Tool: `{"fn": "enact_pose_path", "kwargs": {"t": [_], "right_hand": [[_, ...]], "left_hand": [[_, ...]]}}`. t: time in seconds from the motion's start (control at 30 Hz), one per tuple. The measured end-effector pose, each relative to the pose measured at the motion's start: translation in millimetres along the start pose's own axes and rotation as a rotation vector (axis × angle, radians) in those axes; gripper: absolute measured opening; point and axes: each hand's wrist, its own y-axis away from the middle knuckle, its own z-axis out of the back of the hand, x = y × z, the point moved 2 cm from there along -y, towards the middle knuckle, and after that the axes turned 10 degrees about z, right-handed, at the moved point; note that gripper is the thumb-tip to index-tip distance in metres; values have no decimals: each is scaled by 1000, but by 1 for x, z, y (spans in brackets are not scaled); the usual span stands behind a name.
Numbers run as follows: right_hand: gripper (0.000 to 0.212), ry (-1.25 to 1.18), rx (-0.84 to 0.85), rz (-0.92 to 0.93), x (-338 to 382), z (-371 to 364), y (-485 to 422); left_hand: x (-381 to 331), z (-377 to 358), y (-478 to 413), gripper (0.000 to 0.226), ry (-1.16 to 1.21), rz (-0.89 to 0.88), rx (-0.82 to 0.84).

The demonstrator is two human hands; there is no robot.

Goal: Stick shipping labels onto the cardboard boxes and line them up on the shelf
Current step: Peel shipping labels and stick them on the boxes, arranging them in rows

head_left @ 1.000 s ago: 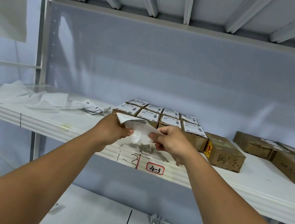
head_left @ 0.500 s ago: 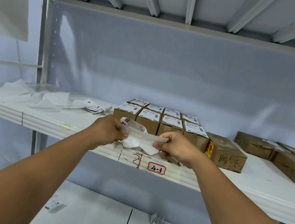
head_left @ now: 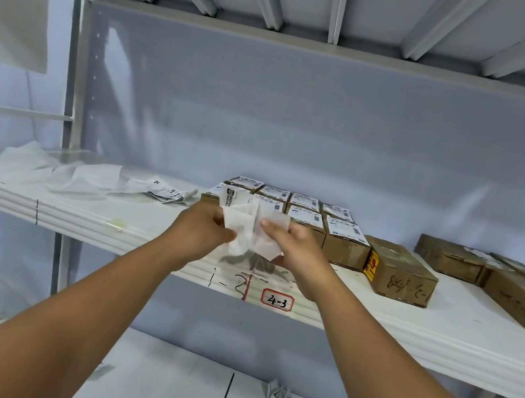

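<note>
item: shipping label (head_left: pixel 237 198), printed face showing at its upper left, partly lifted from its translucent backing (head_left: pixel 257 239). held in the air in front of the shelf (head_left: pixel 105 217), above the "4-3" tag (head_left: pixel 276 301).
hands: left hand (head_left: pixel 203 234) and right hand (head_left: pixel 294 249) close together, each pinching an edge of the sheet. judged step: peeling.
done: labelled boxes (head_left: pixel 306 218), two rows packed side by side mid-shelf, white labels on top.
left: brown box (head_left: pixel 401 274) just right of that block, top bare, handwriting on its side. further brown boxes (head_left: pixel 515 296) at far right, not aligned, tops unclear.
also: spent backing sheets (head_left: pixel 77 173) crumpled at shelf left, with a loose label stack (head_left: pixel 168 193) beside them.
estimate: past halfway.
</note>
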Motion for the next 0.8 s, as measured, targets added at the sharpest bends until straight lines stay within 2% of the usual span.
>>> {"fn": "enact_pose_path", "kwargs": {"t": [0.17,0.3,0.37,0.47,0.6,0.67,0.8], "right_hand": [[31,116,-191,11,-3,-6,-5],[28,-207,-329,-12,-2,-18,-9],[28,-185,-337,-26,-3,-22,-11],[27,-126,-315,-23,-5,-27,-11],[18,-161,-338,47,-7,-31,-11],[15,-211,-404,31,-9,-31,-11],[25,-317,-518,-86,-13,-27,-11]], "left_hand": [[-16,-6,12,31,9,-79,-37],[-23,-17,20,40,74,-143,-123],[-23,-23,24,46,136,-124,-120],[-25,-29,29,46,200,-76,-149],[-25,-29,25,36,182,-117,-379],[-25,-29,24,38,215,-146,-452],[-27,-29,26,44,285,-185,-435]]}}
